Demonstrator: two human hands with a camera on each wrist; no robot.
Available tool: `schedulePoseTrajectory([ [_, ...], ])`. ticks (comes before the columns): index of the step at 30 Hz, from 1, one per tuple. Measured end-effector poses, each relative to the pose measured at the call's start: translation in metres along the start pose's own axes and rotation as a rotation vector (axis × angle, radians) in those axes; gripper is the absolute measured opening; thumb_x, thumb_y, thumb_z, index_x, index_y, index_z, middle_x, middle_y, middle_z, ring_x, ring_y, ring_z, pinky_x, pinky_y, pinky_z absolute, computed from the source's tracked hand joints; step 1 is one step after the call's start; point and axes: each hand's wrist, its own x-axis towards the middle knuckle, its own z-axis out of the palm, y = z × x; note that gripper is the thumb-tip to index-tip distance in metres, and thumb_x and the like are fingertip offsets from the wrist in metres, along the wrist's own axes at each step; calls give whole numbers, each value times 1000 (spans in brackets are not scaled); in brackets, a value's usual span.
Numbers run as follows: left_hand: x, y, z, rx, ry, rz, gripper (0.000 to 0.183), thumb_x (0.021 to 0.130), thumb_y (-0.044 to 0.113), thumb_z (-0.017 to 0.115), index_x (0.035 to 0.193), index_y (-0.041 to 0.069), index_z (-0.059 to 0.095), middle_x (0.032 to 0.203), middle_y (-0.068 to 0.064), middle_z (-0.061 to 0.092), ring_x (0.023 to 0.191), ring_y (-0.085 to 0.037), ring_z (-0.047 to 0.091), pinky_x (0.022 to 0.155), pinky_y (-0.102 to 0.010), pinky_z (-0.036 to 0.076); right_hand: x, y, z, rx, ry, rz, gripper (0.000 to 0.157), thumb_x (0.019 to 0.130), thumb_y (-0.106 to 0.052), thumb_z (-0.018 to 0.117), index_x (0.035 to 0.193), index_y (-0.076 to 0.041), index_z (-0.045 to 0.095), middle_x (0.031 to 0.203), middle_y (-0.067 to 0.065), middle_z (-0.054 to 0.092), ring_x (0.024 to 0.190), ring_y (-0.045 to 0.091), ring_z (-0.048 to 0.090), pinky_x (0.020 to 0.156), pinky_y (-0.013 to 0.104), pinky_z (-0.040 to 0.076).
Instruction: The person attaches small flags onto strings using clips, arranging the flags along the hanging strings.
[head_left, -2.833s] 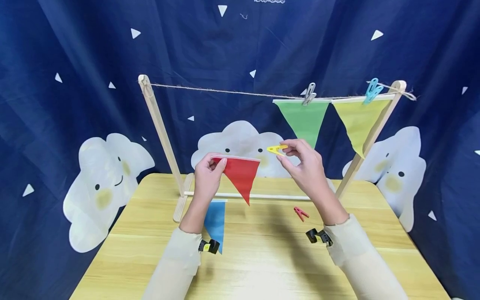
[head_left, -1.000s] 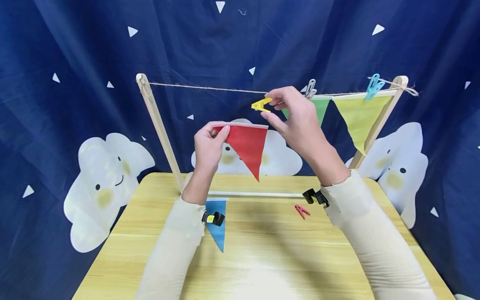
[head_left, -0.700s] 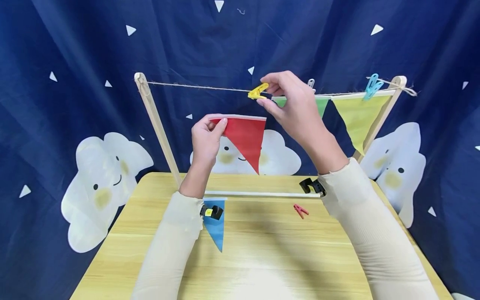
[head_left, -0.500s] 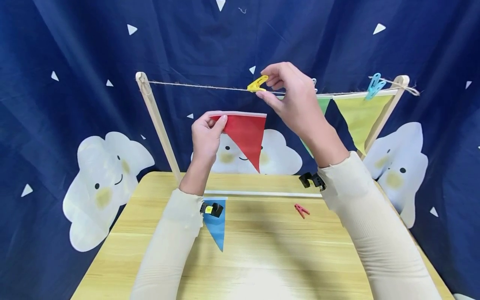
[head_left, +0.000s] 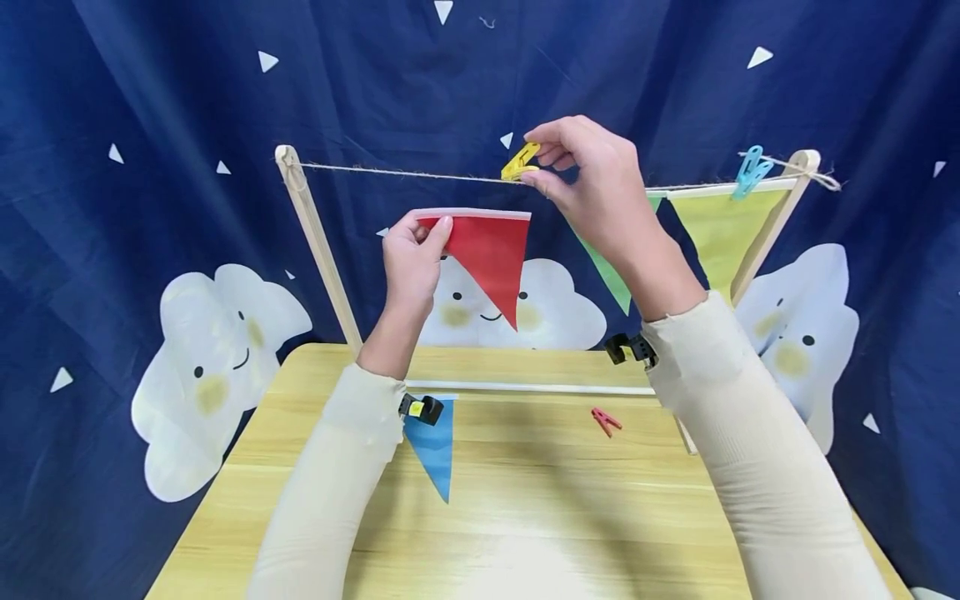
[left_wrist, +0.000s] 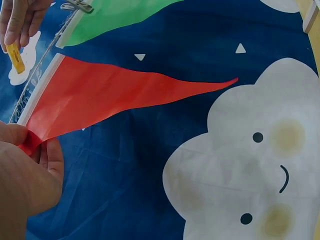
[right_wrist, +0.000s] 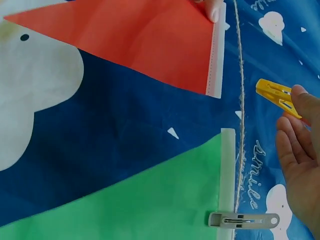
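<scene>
My left hand pinches the upper left corner of a red triangular pennant, which hangs point down just below the twine. A yellow clothespin is pinched between the thumb and fingers of my right hand, overlapping the twine in the head view. The right wrist view shows this clothespin apart from the twine, on the side away from the pennants. A green pennant hangs on the twine under a grey clothespin; in the head view my right hand hides that clothespin.
A yellow pennant hangs by a blue clothespin near the right wooden post. The twine's other end is tied to the left post. On the table lie a blue pennant and a red clothespin.
Both hands have risen toward the twine, the left with the red pennant and the right with the yellow clothespin. The right hand also moved left at first and now covers the grey clothespin.
</scene>
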Motion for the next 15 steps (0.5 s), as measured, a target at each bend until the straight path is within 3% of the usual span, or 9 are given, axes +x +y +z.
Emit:
schedulePoseTrajectory([
  [8,8,4,3,-29,-14,-37,23,99,12,70,117,-2,72,105,-17,74,85,-17,70,84,-28,61,14,-1,-3,-12,-71,63,41,93,-24,77,128,-5,69,117,11,71,102,19,68,98,31,56],
  [15,10,8,10,-89,-10,-18,22,98,8,69,114,-6,71,93,-8,73,80,-15,69,81,-27,62,22,-5,-5,-15,-145,128,41,92,-25,77,126,-4,67,119,9,73,102,18,69,99,30,56],
])
